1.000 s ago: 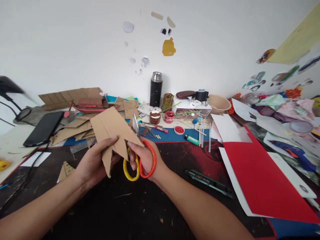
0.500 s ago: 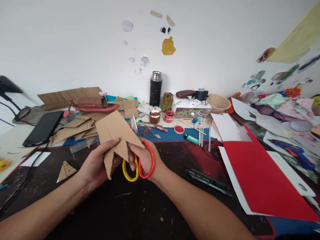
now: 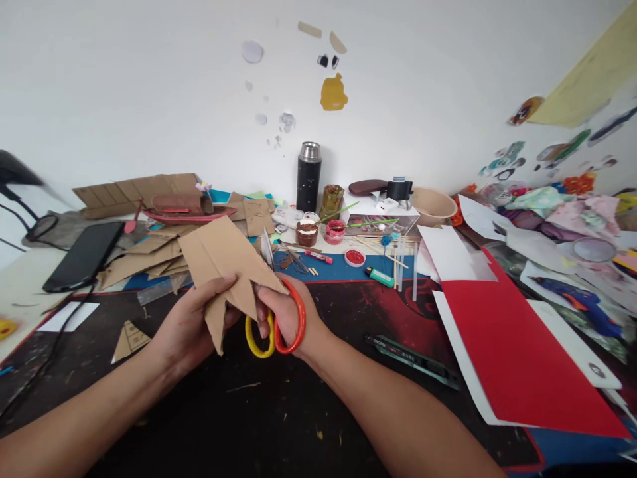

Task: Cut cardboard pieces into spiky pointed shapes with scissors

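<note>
A brown cardboard piece with pointed, zigzag-cut strips along its near edge is pinched in my left hand, thumb on top and fingers underneath. My right hand holds scissors with one red and one yellow handle loop. Their blade points away from me, beside the cardboard's right edge. My right thumb lies against the rightmost strip, so that hand touches the cardboard too. Most of my right fingers are hidden behind the cardboard and the handles.
A small cardboard triangle lies left, near a black phone. Cardboard scraps and a red model boat are behind. A utility knife and red sheet lie right. A black thermos and paint jars stand at the back.
The cardboard has tilted slightly, its far left corner shifting left and toward me. The scissors have turned a little with my right hand. Both hands keep their holds.
</note>
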A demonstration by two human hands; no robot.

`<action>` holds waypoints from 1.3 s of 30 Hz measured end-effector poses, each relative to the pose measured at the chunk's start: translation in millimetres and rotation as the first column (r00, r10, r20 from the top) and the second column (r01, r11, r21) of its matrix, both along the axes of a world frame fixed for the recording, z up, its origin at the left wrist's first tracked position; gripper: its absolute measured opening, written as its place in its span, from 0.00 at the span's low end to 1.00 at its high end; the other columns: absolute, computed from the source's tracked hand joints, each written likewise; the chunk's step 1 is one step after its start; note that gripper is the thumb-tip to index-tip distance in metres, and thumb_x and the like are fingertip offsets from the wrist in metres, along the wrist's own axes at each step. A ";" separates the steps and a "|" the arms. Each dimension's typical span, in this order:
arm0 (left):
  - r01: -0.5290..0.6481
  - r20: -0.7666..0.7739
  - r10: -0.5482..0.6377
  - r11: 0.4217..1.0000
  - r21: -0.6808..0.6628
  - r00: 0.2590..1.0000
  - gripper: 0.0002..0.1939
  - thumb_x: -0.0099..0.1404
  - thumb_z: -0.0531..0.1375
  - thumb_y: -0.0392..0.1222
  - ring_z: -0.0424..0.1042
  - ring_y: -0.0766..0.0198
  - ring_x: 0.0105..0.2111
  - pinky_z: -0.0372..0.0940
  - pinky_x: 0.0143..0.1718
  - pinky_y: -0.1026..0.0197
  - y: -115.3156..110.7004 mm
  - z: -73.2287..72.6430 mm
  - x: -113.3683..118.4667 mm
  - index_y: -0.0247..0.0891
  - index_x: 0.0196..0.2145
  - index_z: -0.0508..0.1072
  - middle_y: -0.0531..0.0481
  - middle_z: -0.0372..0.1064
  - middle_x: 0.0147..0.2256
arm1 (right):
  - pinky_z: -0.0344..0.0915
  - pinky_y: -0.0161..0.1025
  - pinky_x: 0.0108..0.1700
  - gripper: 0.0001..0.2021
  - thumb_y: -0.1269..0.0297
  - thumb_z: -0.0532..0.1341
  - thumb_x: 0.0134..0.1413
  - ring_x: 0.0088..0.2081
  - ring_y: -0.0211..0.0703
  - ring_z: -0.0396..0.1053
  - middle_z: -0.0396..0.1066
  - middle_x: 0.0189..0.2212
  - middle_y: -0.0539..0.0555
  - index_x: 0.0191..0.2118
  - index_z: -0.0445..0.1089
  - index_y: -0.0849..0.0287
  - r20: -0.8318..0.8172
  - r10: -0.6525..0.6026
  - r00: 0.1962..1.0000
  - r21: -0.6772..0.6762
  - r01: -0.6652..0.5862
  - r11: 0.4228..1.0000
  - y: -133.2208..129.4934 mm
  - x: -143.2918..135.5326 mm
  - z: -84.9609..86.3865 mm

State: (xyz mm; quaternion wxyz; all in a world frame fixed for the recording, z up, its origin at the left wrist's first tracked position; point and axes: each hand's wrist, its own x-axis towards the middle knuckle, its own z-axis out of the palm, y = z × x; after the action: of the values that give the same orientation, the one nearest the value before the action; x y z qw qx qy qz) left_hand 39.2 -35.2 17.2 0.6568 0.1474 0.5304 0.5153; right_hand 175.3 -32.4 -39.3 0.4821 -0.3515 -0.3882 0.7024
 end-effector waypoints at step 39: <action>-0.009 -0.077 0.026 0.976 0.218 0.997 0.09 0.54 0.72 0.28 0.69 0.64 0.13 0.65 0.13 0.67 26.5 2.9 -33.2 0.32 0.32 0.78 0.47 0.77 0.22 | 0.53 0.32 0.18 0.19 0.47 0.73 0.52 0.14 0.33 0.60 0.66 0.16 0.41 0.33 0.70 0.56 -0.101 -0.041 0.994 -0.071 0.034 0.997 16.3 11.5 -5.2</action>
State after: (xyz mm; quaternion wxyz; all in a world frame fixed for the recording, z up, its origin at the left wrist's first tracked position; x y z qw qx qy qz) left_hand 6.0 -8.8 20.1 0.6106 0.2342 0.4979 0.5696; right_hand 186.8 -16.1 -44.5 0.5020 -0.3389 -0.3319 0.7232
